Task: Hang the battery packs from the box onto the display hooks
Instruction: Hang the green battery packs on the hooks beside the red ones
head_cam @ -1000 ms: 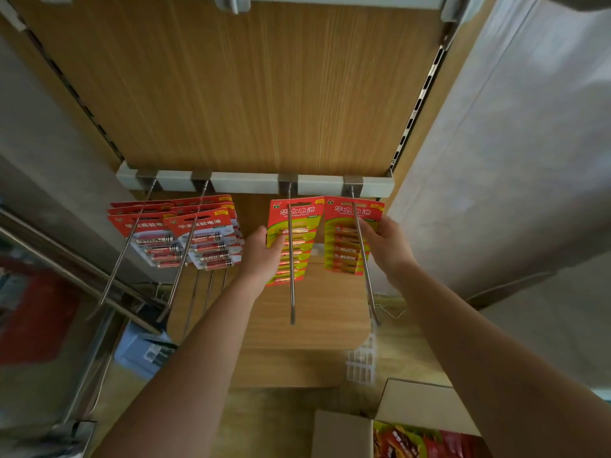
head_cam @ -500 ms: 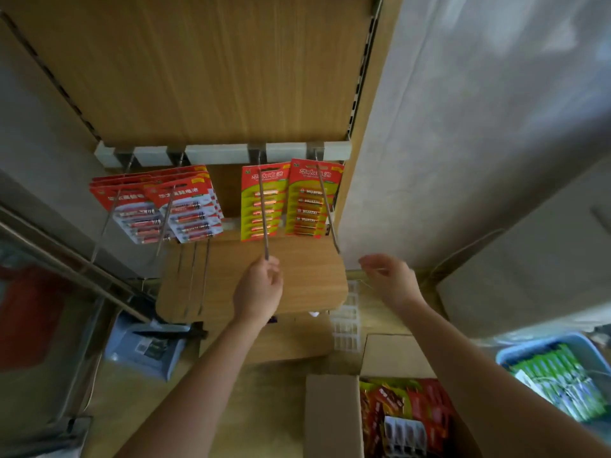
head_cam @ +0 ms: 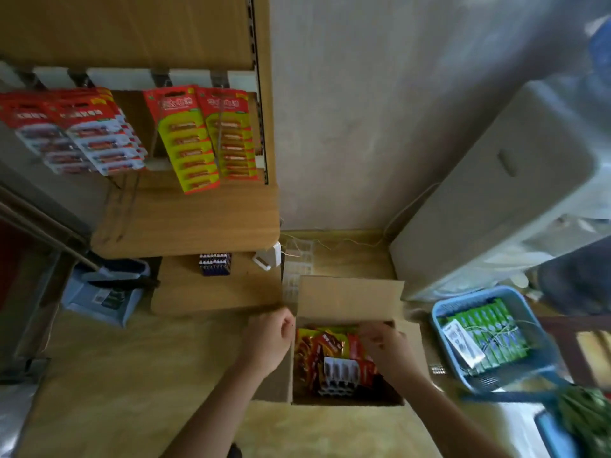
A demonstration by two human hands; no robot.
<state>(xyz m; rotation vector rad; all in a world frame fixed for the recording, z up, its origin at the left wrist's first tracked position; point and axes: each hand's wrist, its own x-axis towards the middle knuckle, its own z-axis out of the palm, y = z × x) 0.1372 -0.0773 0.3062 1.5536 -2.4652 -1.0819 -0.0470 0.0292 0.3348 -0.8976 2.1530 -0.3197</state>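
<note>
An open cardboard box (head_cam: 350, 297) stands on the floor, holding several red and yellow battery packs (head_cam: 325, 352). My right hand (head_cam: 388, 350) is inside the box over the packs, fingers bent; blur hides whether it grips one. My left hand (head_cam: 269, 342) hovers just outside the box's left wall, loosely curled and holding nothing. Up on the display rail (head_cam: 125, 77), two red-and-green battery packs (head_cam: 195, 143) hang on the right hooks. Red-and-white packs (head_cam: 86, 133) hang on the left hooks.
A wooden shelf (head_cam: 198, 223) juts out below the hooks, with a block of purple batteries (head_cam: 215, 264) on the lower board. A blue basket (head_cam: 441, 328) of green packs sits right of the box. A pale cabinet (head_cam: 496, 200) stands behind it.
Both hands dropped from the hanging packs down to the box, and my view swung down with them. The right hand has entered the box; the left stopped beside it.
</note>
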